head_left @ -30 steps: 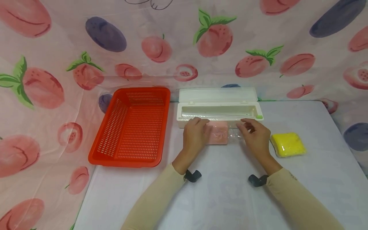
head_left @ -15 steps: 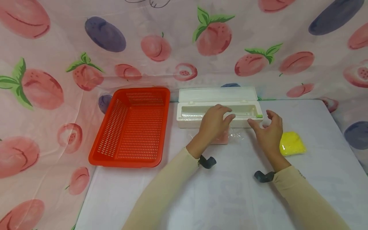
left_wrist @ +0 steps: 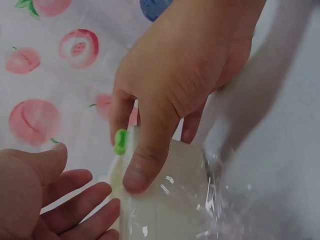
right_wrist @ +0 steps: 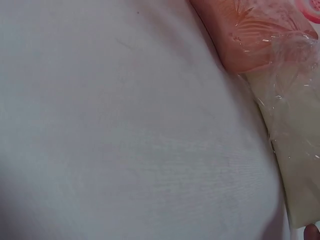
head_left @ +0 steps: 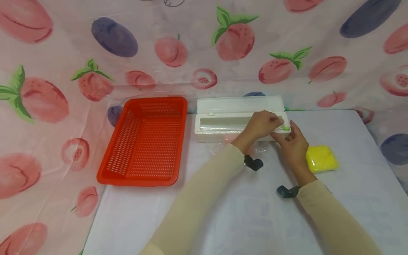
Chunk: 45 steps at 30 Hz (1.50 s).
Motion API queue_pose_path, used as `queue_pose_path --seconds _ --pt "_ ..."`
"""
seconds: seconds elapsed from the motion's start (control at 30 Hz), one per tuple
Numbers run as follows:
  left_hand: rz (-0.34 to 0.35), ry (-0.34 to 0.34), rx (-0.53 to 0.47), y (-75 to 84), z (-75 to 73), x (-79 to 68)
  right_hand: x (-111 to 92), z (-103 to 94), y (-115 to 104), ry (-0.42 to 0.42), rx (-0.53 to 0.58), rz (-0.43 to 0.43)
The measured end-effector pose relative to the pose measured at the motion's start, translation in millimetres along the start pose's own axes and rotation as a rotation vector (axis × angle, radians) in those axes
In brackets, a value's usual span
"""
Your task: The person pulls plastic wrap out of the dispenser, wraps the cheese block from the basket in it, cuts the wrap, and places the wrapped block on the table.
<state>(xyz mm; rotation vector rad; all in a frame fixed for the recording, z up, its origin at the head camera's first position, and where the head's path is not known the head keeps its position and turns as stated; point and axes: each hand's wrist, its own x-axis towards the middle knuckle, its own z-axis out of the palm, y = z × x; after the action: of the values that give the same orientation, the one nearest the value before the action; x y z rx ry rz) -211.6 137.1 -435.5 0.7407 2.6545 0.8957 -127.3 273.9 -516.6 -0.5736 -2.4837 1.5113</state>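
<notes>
A long white cling film dispenser (head_left: 207, 136) lies at the back of the table, its clear lid standing up. My right hand (head_left: 294, 145) grips its right end, thumb on the front face beside the green slide cutter (left_wrist: 120, 141). Over the same end reaches my left hand (head_left: 262, 124), its fingers loosely extended close to the cutter in the left wrist view. A sheet of clear film (right_wrist: 280, 95) hangs off the dispenser's front and covers a pink flat block (right_wrist: 250, 35). In the head view my left forearm hides most of that block.
A red perforated basket (head_left: 140, 180) stands left of the dispenser. To the right, near my right hand, lies a yellow packet (head_left: 322, 158) in clear wrap. A fruit-print cloth (head_left: 178, 81) hangs behind the white table.
My left hand has left the film by the pink block and crossed right to the cutter end. My right hand let go of the film, moved right, and now grips the dispenser's end.
</notes>
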Motion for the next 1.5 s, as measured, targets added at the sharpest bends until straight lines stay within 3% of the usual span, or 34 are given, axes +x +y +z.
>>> queue_pose_path --seconds 0.27,0.57,0.83,1.13,1.37,1.5 --pt "0.002 -0.095 0.061 6.5 9.9 14.4 4 -1.3 0 0.039 -0.085 0.009" --pt "-0.022 -0.084 0.056 9.5 16.5 19.2 11 -2.7 6 0.089 -0.157 -0.021" --pt "-0.127 -0.042 0.09 14.8 22.3 20.8 13 -4.8 7 0.104 -0.202 -0.03" --pt "-0.313 -0.041 0.058 24.0 21.5 22.6 14 -6.3 7 0.075 -0.186 0.006" --pt "-0.378 -0.065 0.014 26.8 19.4 25.2 15 -7.3 5 0.055 -0.155 0.035" --pt "-0.401 -0.065 0.039 27.8 18.7 25.9 15 -8.7 5 0.057 -0.156 0.035"
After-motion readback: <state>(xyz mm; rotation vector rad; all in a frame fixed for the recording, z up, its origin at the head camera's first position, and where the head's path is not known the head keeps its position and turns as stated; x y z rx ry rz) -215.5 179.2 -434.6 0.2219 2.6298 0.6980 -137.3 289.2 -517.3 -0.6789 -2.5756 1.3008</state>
